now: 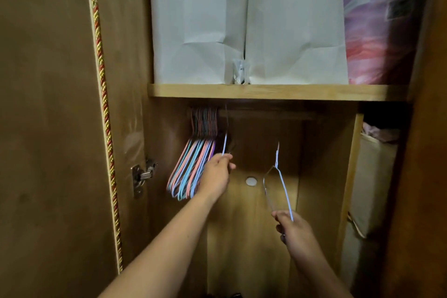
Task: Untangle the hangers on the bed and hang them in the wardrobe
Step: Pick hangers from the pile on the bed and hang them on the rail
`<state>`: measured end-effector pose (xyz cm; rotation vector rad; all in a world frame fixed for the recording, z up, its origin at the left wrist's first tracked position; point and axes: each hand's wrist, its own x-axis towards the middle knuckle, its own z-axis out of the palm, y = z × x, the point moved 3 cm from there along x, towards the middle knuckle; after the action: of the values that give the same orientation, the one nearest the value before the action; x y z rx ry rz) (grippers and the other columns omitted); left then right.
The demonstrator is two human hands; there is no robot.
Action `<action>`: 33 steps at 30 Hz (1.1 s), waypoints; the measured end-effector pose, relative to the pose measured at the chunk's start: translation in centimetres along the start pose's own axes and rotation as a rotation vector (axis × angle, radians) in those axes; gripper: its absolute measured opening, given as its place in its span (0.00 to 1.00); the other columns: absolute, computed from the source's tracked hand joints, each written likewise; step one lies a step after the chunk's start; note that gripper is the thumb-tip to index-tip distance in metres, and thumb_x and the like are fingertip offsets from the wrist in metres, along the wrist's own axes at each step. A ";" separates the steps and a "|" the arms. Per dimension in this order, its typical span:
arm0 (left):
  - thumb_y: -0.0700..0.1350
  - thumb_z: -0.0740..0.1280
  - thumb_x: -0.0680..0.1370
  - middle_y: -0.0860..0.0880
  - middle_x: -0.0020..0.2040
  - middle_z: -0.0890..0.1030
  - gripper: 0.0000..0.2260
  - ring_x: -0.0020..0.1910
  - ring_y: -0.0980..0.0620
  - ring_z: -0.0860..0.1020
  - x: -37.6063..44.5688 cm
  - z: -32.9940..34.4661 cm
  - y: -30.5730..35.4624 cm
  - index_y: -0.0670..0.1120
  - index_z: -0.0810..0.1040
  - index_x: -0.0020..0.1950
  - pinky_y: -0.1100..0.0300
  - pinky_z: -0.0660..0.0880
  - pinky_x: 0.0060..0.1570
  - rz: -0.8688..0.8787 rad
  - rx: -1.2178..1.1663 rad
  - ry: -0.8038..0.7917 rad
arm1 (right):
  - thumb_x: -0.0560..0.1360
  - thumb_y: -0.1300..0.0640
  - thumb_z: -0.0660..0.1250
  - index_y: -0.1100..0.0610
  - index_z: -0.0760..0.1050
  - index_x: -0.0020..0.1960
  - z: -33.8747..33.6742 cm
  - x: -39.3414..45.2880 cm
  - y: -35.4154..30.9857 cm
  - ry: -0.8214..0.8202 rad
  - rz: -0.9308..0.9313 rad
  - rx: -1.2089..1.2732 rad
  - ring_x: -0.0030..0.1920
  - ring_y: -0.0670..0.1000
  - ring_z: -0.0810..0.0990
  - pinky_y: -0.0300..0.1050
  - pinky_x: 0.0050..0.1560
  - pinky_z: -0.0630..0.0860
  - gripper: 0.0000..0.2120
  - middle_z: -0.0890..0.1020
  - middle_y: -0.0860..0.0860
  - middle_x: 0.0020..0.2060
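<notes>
Under the wardrobe shelf (266,92), both hands reach inside, well apart. Left hand (216,174) pinches a light-blue hanger (225,144) whose hook goes up to the rail (266,113), just right of the hung bunch of pink and blue hangers (191,167). Right hand (291,226) grips the lower end of a second hanger (278,174), hook pointing up, short of the rail.
</notes>
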<state>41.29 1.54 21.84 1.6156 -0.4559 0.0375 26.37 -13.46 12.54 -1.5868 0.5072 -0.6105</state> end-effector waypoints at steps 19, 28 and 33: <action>0.45 0.66 0.81 0.52 0.64 0.78 0.17 0.59 0.49 0.78 -5.4 -4.3 -3.0 0.51 0.74 0.70 0.52 0.76 0.62 -0.056 0.247 -0.003 | 0.81 0.55 0.59 0.48 0.80 0.52 3.8 1.9 -4.9 -0.040 -0.213 -0.144 0.55 0.47 0.77 0.42 0.50 0.70 0.10 0.78 0.46 0.56; 0.47 0.64 0.81 0.51 0.51 0.81 0.05 0.39 0.55 0.78 -5.9 -8.7 -1.8 0.52 0.78 0.56 0.65 0.70 0.33 -0.069 0.344 0.019 | 0.85 0.48 0.50 0.62 0.73 0.65 12.9 7.8 -7.1 -0.051 -0.295 -0.453 0.64 0.60 0.72 0.48 0.61 0.67 0.22 0.75 0.59 0.61; 0.45 0.65 0.81 0.53 0.44 0.81 0.04 0.35 0.58 0.75 -7.1 -10.1 -1.9 0.53 0.79 0.51 0.66 0.68 0.32 -0.081 0.350 -0.001 | 0.84 0.43 0.49 0.58 0.70 0.68 16.5 6.9 -4.9 -0.118 -0.348 -0.542 0.61 0.60 0.75 0.50 0.61 0.72 0.24 0.74 0.58 0.62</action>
<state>37.80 13.19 19.06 1.9767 -0.3997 0.0580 42.22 -4.89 17.01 -2.2411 0.3217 -0.6674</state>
